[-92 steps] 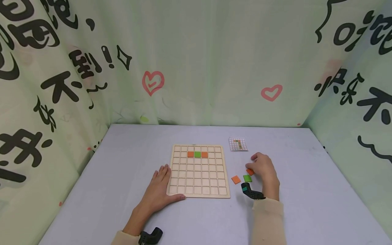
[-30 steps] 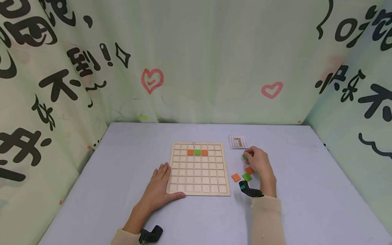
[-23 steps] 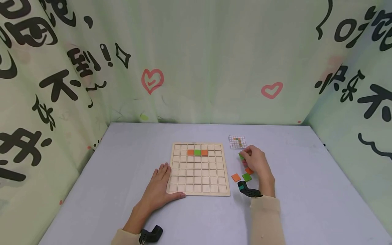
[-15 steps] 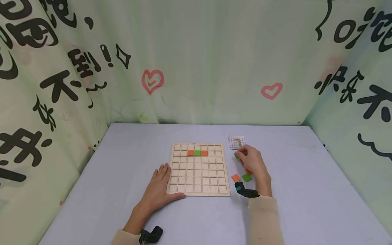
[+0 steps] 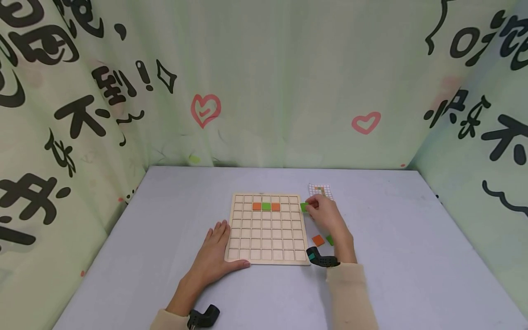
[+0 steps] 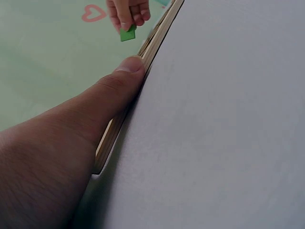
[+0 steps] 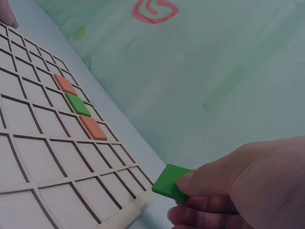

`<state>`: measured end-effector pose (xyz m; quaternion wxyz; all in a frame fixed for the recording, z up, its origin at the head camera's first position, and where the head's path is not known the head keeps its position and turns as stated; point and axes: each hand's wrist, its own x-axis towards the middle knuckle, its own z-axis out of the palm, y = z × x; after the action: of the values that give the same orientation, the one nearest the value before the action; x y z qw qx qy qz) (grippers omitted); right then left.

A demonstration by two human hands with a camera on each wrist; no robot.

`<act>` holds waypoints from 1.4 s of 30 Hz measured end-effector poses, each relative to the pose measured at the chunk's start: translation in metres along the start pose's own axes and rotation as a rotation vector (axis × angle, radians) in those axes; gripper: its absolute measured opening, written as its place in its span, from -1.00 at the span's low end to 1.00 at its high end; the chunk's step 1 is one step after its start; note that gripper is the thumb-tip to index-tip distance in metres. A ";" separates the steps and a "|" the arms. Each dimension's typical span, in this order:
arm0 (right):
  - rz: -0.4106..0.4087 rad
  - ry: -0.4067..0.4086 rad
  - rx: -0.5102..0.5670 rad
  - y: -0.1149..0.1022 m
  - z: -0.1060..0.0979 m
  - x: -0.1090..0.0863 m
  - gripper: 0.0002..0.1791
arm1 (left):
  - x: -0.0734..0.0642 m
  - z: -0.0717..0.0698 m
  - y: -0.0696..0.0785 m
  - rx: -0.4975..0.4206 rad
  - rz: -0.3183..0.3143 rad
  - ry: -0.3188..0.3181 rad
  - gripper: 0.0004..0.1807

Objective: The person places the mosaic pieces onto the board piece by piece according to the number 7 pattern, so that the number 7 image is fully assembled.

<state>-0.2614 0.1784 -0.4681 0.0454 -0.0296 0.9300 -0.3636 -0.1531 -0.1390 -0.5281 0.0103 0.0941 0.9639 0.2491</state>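
Note:
A wooden grid board point(image 5: 266, 235) lies on the table. In its second row from the far side sit an orange tile point(image 5: 257, 206), a green tile point(image 5: 266, 206) and another orange tile point(image 5: 275, 206), side by side. My left hand point(image 5: 212, 259) rests at the board's left side and near corner, fingers straight, with the thumb along the near edge. My right hand point(image 5: 327, 214) pinches a green square tile point(image 7: 171, 182) between thumb and fingers, raised beside the board's far right edge. The same held tile point(image 6: 127, 33) shows in the left wrist view.
Right of the board lie a loose orange tile point(image 5: 318, 240) and a green one point(image 5: 329, 240), partly covered by the right wrist. A small printed pattern card point(image 5: 326, 188) lies beyond the right hand. A printed curtain point(image 5: 280, 91) surrounds the table point(image 5: 185, 192).
My right hand has gone from the loose tiles, picked up a green tile and carried it left to the board's right edge. My left hand has stayed in place.

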 end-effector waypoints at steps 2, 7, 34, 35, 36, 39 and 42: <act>-0.015 -0.009 0.001 -0.004 0.003 0.000 -0.71 | 0.000 0.000 0.000 -0.004 -0.007 -0.010 0.37; -0.039 -0.033 -0.009 -0.012 0.013 0.000 -0.72 | 0.000 -0.001 0.000 -0.003 -0.011 -0.011 0.37; -0.122 -0.019 -0.050 -0.035 0.051 -0.001 -0.84 | 0.001 0.001 -0.001 -0.003 -0.005 -0.010 0.37; -0.124 -0.017 -0.050 -0.035 0.052 -0.001 -0.85 | 0.001 0.001 -0.001 -0.004 -0.003 -0.010 0.37; -0.129 -0.014 -0.051 -0.035 0.052 -0.001 -0.86 | 0.001 0.001 -0.001 -0.004 -0.002 -0.009 0.37; -0.141 -0.005 -0.051 -0.036 0.054 -0.002 -0.89 | 0.001 0.001 -0.001 -0.003 -0.003 -0.002 0.36; -0.157 0.002 -0.061 -0.036 0.056 -0.001 -0.92 | 0.000 0.001 0.000 0.000 -0.003 0.009 0.36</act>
<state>-0.2532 0.1145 -0.4850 0.0148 -0.1035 0.9355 -0.3376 -0.1535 -0.1383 -0.5289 0.0061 0.0917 0.9640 0.2494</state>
